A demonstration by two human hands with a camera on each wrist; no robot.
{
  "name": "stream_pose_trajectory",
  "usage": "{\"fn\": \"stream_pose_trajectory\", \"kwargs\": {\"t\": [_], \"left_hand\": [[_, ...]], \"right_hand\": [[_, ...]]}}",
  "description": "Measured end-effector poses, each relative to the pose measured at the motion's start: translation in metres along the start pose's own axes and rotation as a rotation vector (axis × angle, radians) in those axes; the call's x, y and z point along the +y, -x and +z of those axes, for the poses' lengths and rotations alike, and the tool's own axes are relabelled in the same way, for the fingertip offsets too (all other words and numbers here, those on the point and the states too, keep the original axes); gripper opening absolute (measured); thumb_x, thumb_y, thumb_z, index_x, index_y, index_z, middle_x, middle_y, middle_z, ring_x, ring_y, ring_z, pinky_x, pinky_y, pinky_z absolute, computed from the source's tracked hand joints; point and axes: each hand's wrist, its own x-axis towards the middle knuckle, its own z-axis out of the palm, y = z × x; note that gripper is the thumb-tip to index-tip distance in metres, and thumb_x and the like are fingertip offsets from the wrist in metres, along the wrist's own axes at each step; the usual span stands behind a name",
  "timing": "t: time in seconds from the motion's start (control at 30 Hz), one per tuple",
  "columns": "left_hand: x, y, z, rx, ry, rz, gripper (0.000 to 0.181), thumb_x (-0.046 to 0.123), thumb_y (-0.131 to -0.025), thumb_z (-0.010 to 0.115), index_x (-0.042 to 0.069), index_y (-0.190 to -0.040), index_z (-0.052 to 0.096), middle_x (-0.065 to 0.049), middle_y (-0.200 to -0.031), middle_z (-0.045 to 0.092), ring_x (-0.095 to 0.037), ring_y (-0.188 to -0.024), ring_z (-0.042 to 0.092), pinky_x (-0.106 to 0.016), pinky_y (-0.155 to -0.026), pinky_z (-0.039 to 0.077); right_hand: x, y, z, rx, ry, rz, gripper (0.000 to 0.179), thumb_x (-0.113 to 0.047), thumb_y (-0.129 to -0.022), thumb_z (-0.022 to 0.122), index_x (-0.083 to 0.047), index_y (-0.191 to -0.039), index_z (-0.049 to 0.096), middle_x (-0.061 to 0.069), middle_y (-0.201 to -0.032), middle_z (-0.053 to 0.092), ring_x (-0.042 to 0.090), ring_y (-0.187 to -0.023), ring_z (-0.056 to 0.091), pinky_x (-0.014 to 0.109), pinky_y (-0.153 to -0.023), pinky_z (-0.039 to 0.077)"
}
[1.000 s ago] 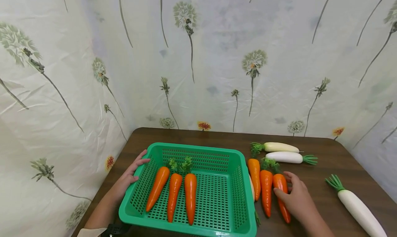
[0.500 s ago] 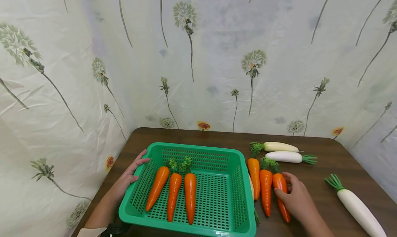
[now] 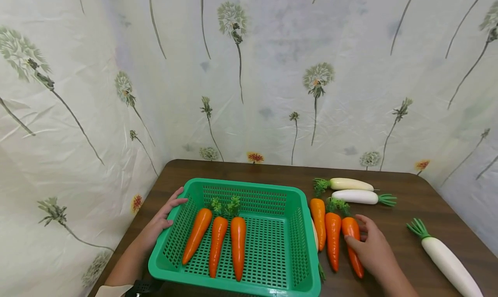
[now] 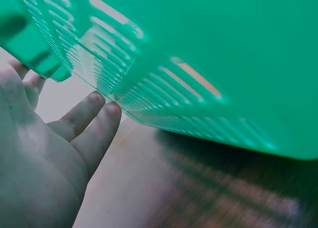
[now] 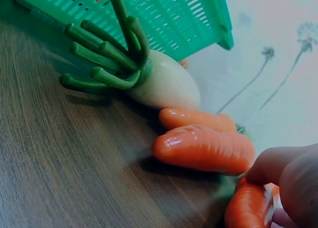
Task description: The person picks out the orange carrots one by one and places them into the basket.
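Note:
My left hand (image 3: 158, 225) rests against the left rim of a green plastic basket (image 3: 237, 182); in the left wrist view its fairly straight fingers (image 4: 102, 128) touch the outer wall. Inside the basket, three orange carrots with leafy green tops lie side by side, the rightmost carrot (image 3: 238, 247) near the middle. To the basket's right my right hand (image 3: 373, 247) holds the rightmost carrot (image 3: 353, 245) of three on the table, thumb on one side and fingers on the other. The middle carrot (image 3: 333, 241) and the left carrot (image 3: 318, 223) lie next to it.
Behind these carrots lie a cream-coloured radish (image 3: 352, 184) and a white radish (image 3: 355, 196). Another white radish (image 3: 451, 262) is at far right. A further radish (image 5: 166, 81) sits close against the basket's right side, mostly hidden from above. A flower-patterned cloth (image 3: 272, 128) hangs behind the wooden table (image 3: 404, 210).

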Motion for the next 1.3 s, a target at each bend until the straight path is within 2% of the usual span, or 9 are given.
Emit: {"fn": "stream_pose_trajectory", "kwargs": {"t": [0.43, 0.9, 1.13, 1.3], "left_hand": [[0.000, 0.000, -0.001, 0.000, -0.021, 0.025, 0.056, 0.000, -0.098, 0.032, -0.016, -0.151, 0.030, -0.014, -0.177, -0.002, 0.006, -0.154, 0.013, -0.018, -0.111, 0.033], [0.001, 0.000, -0.001, -0.002, -0.015, 0.001, 0.057, -0.001, -0.097, 0.032, -0.015, -0.153, 0.029, -0.013, -0.177, -0.004, 0.007, -0.153, 0.012, -0.019, -0.111, 0.034], [0.002, 0.000, 0.000, -0.003, -0.013, 0.021, 0.057, -0.001, -0.096, 0.031, -0.015, -0.152, 0.030, -0.011, -0.177, -0.002, 0.006, -0.153, 0.012, -0.019, -0.112, 0.033], [0.000, 0.000, -0.001, -0.008, 0.004, 0.035, 0.057, -0.001, -0.096, 0.031, -0.016, -0.152, 0.029, -0.015, -0.176, -0.005, 0.005, -0.154, 0.012, -0.019, -0.112, 0.032]], "right_hand": [[-0.005, 0.006, 0.002, 0.032, -0.065, 0.044, 0.086, -0.040, -0.100, 0.065, -0.002, -0.163, 0.023, 0.036, -0.156, 0.038, 0.049, -0.133, 0.049, 0.054, -0.093, 0.052], [-0.009, 0.011, 0.004, 0.052, -0.156, 0.038, 0.084, -0.040, -0.102, 0.063, -0.003, -0.165, 0.021, 0.035, -0.160, 0.036, 0.049, -0.138, 0.046, 0.055, -0.100, 0.048], [-0.009, 0.012, 0.006, 0.065, -0.205, 0.036, 0.086, -0.042, -0.101, 0.064, -0.004, -0.165, 0.021, 0.034, -0.159, 0.037, 0.048, -0.138, 0.046, 0.043, -0.093, 0.052], [-0.010, 0.012, 0.005, 0.069, -0.210, 0.032, 0.089, -0.048, -0.100, 0.064, -0.005, -0.165, 0.020, 0.033, -0.159, 0.038, 0.049, -0.140, 0.046, 0.042, -0.093, 0.053]]}}
